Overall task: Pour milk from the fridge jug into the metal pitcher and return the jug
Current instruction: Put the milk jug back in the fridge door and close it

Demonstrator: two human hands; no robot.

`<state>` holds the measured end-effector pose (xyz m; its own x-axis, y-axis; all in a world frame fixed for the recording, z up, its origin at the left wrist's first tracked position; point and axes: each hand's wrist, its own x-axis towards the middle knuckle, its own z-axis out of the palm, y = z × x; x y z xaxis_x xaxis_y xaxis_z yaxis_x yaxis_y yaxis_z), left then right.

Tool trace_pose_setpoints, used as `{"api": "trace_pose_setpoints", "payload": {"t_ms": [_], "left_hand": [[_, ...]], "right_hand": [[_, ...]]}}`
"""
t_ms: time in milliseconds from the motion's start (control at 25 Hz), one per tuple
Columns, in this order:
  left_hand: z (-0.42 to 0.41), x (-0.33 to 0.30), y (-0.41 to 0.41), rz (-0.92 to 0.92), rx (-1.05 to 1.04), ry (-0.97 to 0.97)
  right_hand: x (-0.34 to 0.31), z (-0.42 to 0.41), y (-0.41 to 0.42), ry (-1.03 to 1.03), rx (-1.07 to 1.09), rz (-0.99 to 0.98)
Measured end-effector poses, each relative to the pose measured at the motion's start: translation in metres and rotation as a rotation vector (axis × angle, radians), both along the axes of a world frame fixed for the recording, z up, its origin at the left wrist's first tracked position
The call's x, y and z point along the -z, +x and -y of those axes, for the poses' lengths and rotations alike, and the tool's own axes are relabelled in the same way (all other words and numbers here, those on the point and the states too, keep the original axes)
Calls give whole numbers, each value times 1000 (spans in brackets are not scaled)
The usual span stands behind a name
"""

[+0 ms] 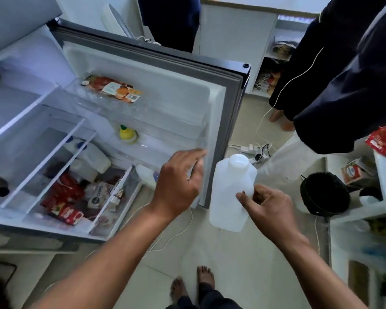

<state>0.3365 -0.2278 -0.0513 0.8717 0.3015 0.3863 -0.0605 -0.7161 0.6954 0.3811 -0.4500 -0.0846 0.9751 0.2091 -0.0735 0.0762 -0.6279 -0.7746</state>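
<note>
A white plastic milk jug (228, 192) with a white cap hangs upright just outside the open fridge door (187, 90), in front of its outer edge. My right hand (267, 206) grips the jug by its handle. My left hand (178, 181) is spread, fingers apart, at the lower inside edge of the door, holding nothing. Behind it, another white jug (146, 175) stands in the lowest door shelf. No metal pitcher shows in this view.
The fridge interior (54, 166) holds white bottles with blue caps, red packets and a yellow lemon-shaped bottle (127, 134) in the door. A person in dark clothes (343, 74) stands at the right. A black bin (324, 194), a power strip and cables lie on the floor.
</note>
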Motion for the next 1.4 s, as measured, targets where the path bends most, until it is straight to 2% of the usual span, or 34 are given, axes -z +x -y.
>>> {"api": "trace_pose_setpoints", "payload": {"t_ms": [160, 240, 320, 360, 480, 640, 840, 960, 1120, 1400], "left_hand": [[-13, 108, -69, -589, -251, -541], [-16, 149, -89, -784, -393, -964], [-20, 173, -95, -843, -492, -1421], [-24, 185, -96, -814, -521, -1585], [-45, 231, -91, -617, -619, -1856], [-85, 290, -69, -442, -628, -1925], [-119, 358, -26, -428, -525, -1909], [-125, 388, 3, -479, -504, -1832], [-119, 427, 32, -572, -504, -1736], [-108, 437, 63, -754, -463, -1418]], "right_hand": [[42, -34, -22, -63, -93, -123], [60, -54, -32, -97, -138, -171], [82, -77, -38, -107, -182, -177], [96, -90, -41, -107, -199, -179], [140, -128, -51, -64, -243, -202], [208, -159, -54, -48, -305, -154], [282, -184, -17, -91, -326, -23], [323, -188, 11, -111, -283, 4], [375, -188, 33, -106, -190, -109], [411, -188, 68, -171, -85, -216]]}}
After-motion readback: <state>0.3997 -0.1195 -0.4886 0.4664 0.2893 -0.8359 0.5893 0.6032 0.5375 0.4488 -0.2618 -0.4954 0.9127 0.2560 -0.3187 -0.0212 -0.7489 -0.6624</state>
